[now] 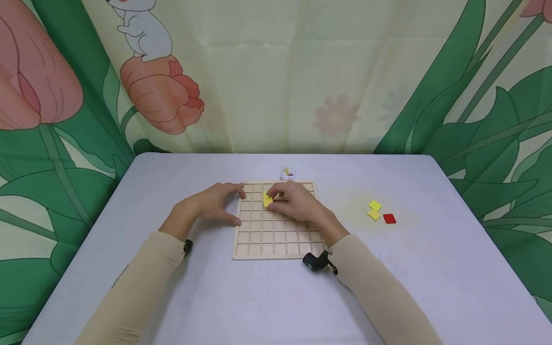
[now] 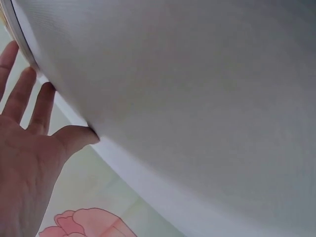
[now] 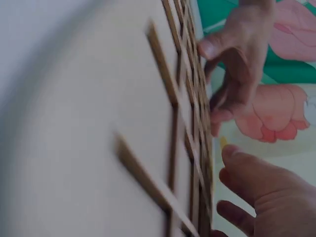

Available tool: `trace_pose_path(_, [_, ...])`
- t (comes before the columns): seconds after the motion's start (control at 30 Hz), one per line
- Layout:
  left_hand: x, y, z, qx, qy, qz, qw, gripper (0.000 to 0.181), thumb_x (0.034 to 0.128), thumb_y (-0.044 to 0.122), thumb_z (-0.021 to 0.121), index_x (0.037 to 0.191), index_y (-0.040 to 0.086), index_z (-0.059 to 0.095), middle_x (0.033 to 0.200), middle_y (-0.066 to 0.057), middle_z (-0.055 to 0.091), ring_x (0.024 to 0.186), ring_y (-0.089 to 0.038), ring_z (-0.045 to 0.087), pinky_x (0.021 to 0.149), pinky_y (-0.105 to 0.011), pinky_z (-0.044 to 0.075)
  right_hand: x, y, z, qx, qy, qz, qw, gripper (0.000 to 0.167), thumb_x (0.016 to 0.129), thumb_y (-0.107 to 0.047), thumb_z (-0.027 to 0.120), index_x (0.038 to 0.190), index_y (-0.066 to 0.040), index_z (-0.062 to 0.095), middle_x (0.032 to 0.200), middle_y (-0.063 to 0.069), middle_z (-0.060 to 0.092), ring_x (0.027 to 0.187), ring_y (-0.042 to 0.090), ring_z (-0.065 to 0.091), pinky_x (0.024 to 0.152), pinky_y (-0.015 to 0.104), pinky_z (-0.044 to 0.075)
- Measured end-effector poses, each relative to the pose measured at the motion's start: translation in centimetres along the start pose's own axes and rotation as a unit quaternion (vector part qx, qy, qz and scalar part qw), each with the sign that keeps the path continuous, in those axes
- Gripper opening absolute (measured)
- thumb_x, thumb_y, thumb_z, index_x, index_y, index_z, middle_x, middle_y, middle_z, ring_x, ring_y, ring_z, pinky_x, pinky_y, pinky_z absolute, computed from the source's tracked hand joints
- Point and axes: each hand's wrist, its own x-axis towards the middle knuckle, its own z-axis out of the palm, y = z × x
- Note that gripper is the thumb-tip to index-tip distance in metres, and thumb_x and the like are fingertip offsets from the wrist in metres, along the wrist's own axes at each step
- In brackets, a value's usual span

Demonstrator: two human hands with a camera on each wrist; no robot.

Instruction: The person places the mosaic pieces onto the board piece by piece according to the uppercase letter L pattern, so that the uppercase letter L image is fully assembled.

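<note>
A wooden grid board (image 1: 261, 248) lies on the table. My right hand (image 1: 295, 200) is over its upper middle, thumb and forefinger pinching a yellow tile (image 1: 268, 200) at the grid cells. The yellow area spans about two cells; whether it is one tile or two I cannot tell. In the right wrist view, a sliver of the yellow tile (image 3: 223, 141) shows at the thumb tip of the right hand (image 3: 271, 192). My left hand (image 1: 215, 202) rests at the board's left edge, fingers and thumb spread; its left wrist view shows the left hand (image 2: 29, 148) with extended fingers.
Two yellow tiles (image 1: 374, 210) and a red tile (image 1: 389, 218) lie on the white table (image 1: 198, 297) to the right of the board. A small printed pattern card (image 1: 290, 172) is just behind the board. A patterned curtain (image 1: 276, 86) hangs behind the table.
</note>
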Motion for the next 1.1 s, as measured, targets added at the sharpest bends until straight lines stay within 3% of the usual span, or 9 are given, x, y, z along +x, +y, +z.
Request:
trace_pose_path(0.2, [0.3, 0.0, 0.2, -0.001, 0.002, 0.0, 1.0, 0.07, 0.0752, 0.042, 0.092, 0.131, 0.02, 0.058, 0.167, -0.008, 0.034, 0.154, -0.033, 0.03, 0.125, -0.05, 0.025, 0.1, -0.1, 0.8, -0.052, 0.006, 0.0, 0.9986, 0.025, 0.093, -0.024, 0.078, 0.115, -0.014, 0.074, 0.109, -0.003, 0.073, 0.102, 0.016, 0.064, 0.096, 0.037, 0.052])
trace_pose_path(0.67, [0.2, -0.3, 0.4, -0.002, 0.0, -0.011, 0.9999, 0.069, 0.0743, 0.041, 0.093, 0.131, 0.022, 0.058, 0.167, -0.006, 0.033, 0.154, -0.031, 0.03, 0.126, -0.05, 0.025, 0.1, -0.1, 1.2, -0.061, 0.029, 0.005, 0.9977, 0.024, 0.091, -0.024, 0.08, 0.112, -0.013, 0.074, 0.11, 0.002, 0.068, 0.098, 0.019, 0.063, 0.09, 0.037, 0.053])
trace_pose_path(1.1, [0.0, -0.2, 0.3, -0.011, -0.001, -0.011, 0.9999, 0.071, 0.0739, 0.044, 0.093, 0.133, 0.023, 0.058, 0.167, -0.007, 0.033, 0.154, -0.034, 0.029, 0.125, -0.053, 0.024, -0.3, -0.4, 0.4, -0.039, 0.001, 0.0, 0.9993, 0.026, 0.094, -0.022, 0.076, 0.118, -0.013, 0.071, 0.112, 0.001, 0.069, 0.106, 0.021, 0.062, 0.097, 0.039, 0.051])
